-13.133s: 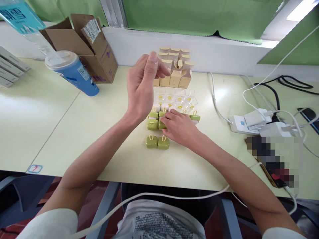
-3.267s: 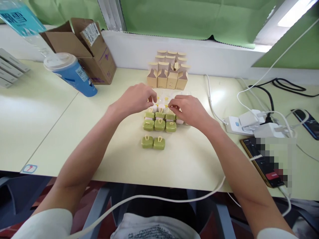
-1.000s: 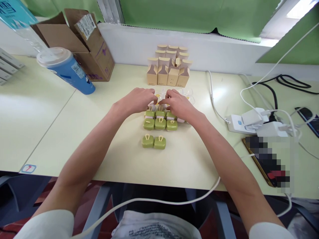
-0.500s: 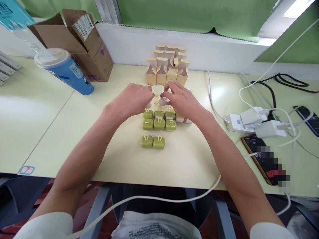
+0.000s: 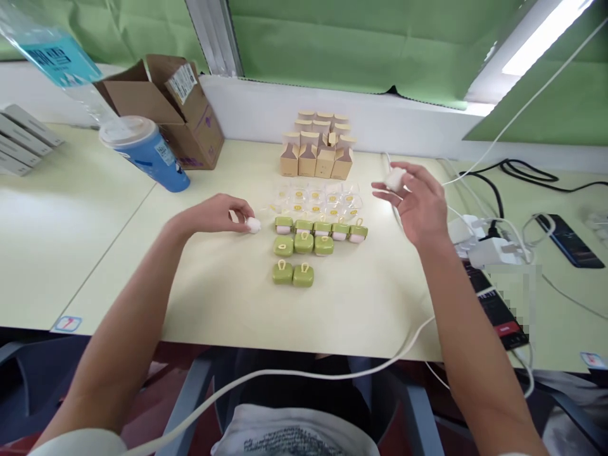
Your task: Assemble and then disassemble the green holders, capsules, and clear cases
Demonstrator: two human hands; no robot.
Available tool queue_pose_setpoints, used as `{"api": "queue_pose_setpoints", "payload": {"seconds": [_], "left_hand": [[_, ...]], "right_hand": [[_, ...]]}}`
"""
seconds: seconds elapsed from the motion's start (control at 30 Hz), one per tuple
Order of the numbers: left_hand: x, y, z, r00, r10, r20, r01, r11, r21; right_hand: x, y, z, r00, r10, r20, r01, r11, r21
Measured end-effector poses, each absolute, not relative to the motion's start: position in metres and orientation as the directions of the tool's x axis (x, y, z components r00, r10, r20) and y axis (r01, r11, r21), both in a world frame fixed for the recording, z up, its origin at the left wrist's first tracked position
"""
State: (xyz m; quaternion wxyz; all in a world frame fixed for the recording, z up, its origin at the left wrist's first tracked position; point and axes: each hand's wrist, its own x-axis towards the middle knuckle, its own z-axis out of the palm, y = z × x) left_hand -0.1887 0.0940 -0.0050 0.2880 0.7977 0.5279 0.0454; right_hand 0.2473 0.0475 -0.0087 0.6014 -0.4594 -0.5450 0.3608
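Observation:
My left hand (image 5: pixel 223 214) is low over the table, left of the rows, its fingertips closed on a small white piece (image 5: pixel 253 225). Raised at the right, my right hand (image 5: pixel 418 199) pinches another small white rounded piece (image 5: pixel 395 180) between thumb and fingers. Between the hands lie several small green cases with cream loops. The back row, such as one green-and-pink case (image 5: pixel 358 233), shows pale pink lower parts. Nearer me are plain green cases, among them a front pair with a right-hand green case (image 5: pixel 303 275). Behind them stand clear plastic trays (image 5: pixel 316 197) with yellow marks.
Several open small cardboard boxes (image 5: pixel 308 159) stand behind the trays. A blue cup (image 5: pixel 152 158) leans by a large carton (image 5: pixel 190 120) at the left. A power strip with chargers (image 5: pixel 494 250), cables and phones (image 5: pixel 570 239) lies at the right. A white cable (image 5: pixel 294 375) crosses before me.
My hands have moved apart from over the trays, the left toward the left and the right toward the right, each with a white piece. The trays and back row now show fully.

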Motion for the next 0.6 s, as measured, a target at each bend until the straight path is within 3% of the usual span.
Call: {"api": "queue_pose_setpoints", "payload": {"seconds": [0.1, 0.23, 0.33, 0.47, 0.6], "left_hand": [[-0.199, 0.087, -0.030, 0.441, 0.881, -0.172, 0.714, -0.228, 0.662], [-0.194, 0.083, -0.040, 0.347, 0.938, -0.015, 0.635, -0.223, 0.740], [-0.179, 0.098, -0.041, 0.325, 0.938, 0.123, 0.647, -0.315, 0.694], [-0.155, 0.124, -0.044, 0.468, 0.872, 0.145, 0.681, -0.461, 0.569], [-0.139, 0.131, -0.051, 0.433, 0.873, 0.224, 0.712, -0.483, 0.510]], "right_hand": [[0.241, 0.036, -0.041, 0.271, 0.939, 0.213, -0.021, 0.227, -0.974], [0.233, 0.019, -0.070, 0.455, 0.885, 0.099, -0.080, 0.151, -0.985], [0.232, 0.013, -0.078, 0.488, 0.872, 0.033, -0.057, 0.070, -0.996], [0.234, 0.016, -0.085, 0.508, 0.861, -0.002, -0.041, 0.023, -0.999], [0.236, 0.019, -0.096, 0.460, 0.888, -0.021, 0.009, -0.028, -1.000]]}}
